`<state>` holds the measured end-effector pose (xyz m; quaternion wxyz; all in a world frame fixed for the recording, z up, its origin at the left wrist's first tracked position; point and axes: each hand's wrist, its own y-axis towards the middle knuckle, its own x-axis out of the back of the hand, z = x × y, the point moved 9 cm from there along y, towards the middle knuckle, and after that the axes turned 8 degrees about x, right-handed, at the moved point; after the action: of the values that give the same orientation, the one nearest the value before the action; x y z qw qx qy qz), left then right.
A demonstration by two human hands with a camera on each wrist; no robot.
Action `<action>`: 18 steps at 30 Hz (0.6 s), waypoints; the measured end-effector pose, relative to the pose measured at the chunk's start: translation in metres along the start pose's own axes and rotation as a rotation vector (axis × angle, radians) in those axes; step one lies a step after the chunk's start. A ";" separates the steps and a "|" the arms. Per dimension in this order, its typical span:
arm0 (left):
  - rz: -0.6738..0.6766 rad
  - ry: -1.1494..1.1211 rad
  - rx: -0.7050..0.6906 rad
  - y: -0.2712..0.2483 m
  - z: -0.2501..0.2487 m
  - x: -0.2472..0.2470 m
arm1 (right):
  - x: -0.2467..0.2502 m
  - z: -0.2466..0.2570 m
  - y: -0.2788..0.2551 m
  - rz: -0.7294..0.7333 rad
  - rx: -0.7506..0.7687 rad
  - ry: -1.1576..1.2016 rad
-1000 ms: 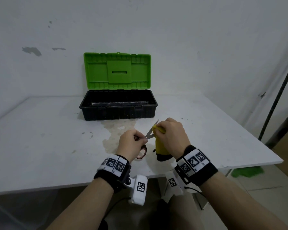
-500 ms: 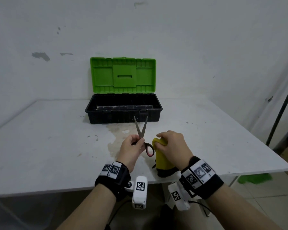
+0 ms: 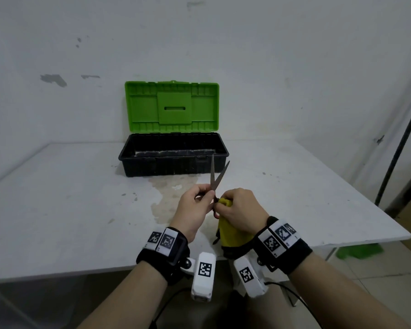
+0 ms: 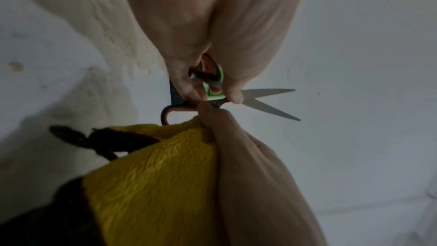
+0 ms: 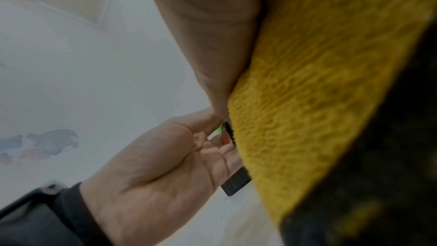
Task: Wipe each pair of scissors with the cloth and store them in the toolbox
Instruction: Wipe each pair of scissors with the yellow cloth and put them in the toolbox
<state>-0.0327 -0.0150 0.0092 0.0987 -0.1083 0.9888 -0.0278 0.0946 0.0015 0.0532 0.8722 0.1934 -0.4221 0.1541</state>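
Note:
My left hand (image 3: 199, 205) pinches a pair of scissors (image 3: 216, 178) near the pivot, with the steel blades spread apart and pointing up toward the toolbox. Their dark handles with orange lining (image 4: 205, 72) sit inside the left hand (image 4: 208, 89). My right hand (image 3: 241, 210) grips a yellow cloth with a dark border (image 3: 230, 233) and presses it against the scissors' lower handle loop (image 4: 165, 115). The cloth (image 5: 319, 91) fills most of the right wrist view. The black toolbox (image 3: 173, 166) stands behind with its green lid (image 3: 172, 106) raised.
The white table (image 3: 57, 210) has a brownish stain (image 3: 169, 198) in front of the toolbox. Its front edge lies just under my wrists, its right edge near a dark pole (image 3: 399, 148). A green object (image 3: 358, 250) lies on the floor at the right.
The scissors swung from pointing right to blades up and spread open. My right hand left the blades with the cloth and now presses it against the handle end.

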 end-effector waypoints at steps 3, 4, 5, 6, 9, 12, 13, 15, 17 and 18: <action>-0.012 0.167 -0.038 -0.003 -0.002 0.000 | 0.007 -0.002 0.001 -0.051 -0.001 0.005; -0.029 0.236 -0.048 -0.003 -0.002 0.002 | 0.009 -0.003 0.001 -0.047 0.001 0.000; -0.052 0.284 -0.052 -0.004 -0.003 0.005 | 0.010 -0.003 0.001 -0.030 0.003 -0.006; -0.084 0.324 -0.057 -0.004 -0.005 0.008 | 0.011 -0.004 0.001 -0.008 0.006 -0.009; -0.224 0.546 -0.179 -0.006 -0.023 0.018 | 0.012 -0.008 0.000 0.024 0.015 -0.011; -0.346 0.616 -0.324 -0.012 -0.038 0.024 | 0.008 -0.012 -0.001 0.013 -0.005 -0.027; -0.369 0.602 -0.345 -0.013 -0.040 0.025 | 0.008 -0.014 -0.001 -0.006 -0.016 -0.028; -0.408 0.615 -0.354 -0.016 -0.040 0.028 | 0.009 -0.017 -0.002 -0.025 -0.025 -0.017; -0.405 0.652 -0.333 -0.016 -0.040 0.029 | 0.008 -0.019 -0.003 0.006 -0.018 0.006; -0.350 0.630 -0.300 -0.013 -0.037 0.028 | 0.007 -0.019 -0.003 0.029 -0.014 0.016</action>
<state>-0.0642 -0.0325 0.0415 -0.2329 -0.2750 0.9303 0.0690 0.1132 0.0088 0.0471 0.8745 0.1800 -0.4190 0.1654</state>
